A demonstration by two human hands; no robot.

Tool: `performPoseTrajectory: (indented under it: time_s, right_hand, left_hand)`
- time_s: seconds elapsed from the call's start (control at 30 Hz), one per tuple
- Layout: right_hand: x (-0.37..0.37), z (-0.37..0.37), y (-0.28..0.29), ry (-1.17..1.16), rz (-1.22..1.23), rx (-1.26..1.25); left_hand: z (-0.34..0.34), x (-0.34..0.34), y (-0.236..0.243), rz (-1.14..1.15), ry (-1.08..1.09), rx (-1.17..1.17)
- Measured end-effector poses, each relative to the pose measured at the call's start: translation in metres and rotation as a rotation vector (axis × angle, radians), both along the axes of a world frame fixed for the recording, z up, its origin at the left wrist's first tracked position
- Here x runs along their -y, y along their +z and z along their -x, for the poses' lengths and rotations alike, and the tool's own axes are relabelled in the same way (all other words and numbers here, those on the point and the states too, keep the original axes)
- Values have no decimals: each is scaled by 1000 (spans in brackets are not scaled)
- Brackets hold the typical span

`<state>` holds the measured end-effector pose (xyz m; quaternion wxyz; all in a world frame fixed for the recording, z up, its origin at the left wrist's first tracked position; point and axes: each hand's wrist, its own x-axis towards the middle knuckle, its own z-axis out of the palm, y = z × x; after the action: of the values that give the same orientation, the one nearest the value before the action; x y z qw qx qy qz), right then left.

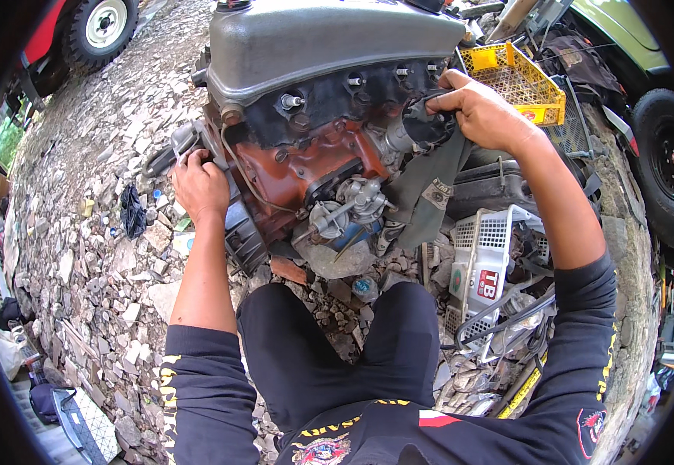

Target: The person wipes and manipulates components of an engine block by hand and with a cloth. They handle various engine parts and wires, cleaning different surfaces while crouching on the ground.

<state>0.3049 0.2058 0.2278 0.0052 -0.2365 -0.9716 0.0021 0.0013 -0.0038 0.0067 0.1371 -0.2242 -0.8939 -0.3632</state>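
An engine block [290, 167] with a grey valve cover [329, 46] stands on the stony ground before my knees. Spark plugs [292, 101] stick out along its near side. My right hand [484, 112] is closed at the round, dark-mouthed distributor [422, 128], its fingers pinching a dark cloth at the rim. The olive-green cloth [434, 190] hangs down from there, a patch on its lower part. At the engine's left end, the curled fingers of my left hand [201, 186] grip a grey metal part [186, 139]. A metal fuel pump [352, 205] sits low on the near side.
A yellow crate [519, 81] stands at the far right. Nearer lies a white plastic basket [476, 263] with metal parts and hoses. Vehicle wheels show at the top left [104, 23] and right edge [662, 163]. Loose stones [81, 232] cover the ground.
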Motion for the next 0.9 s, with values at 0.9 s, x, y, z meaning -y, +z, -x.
performPoseTrajectory:
  time_s: [0.9]
  right_hand:
    - [9, -14, -25, -9, -392, -126]
  left_hand:
    - [4, -1, -3, 19, 4, 3]
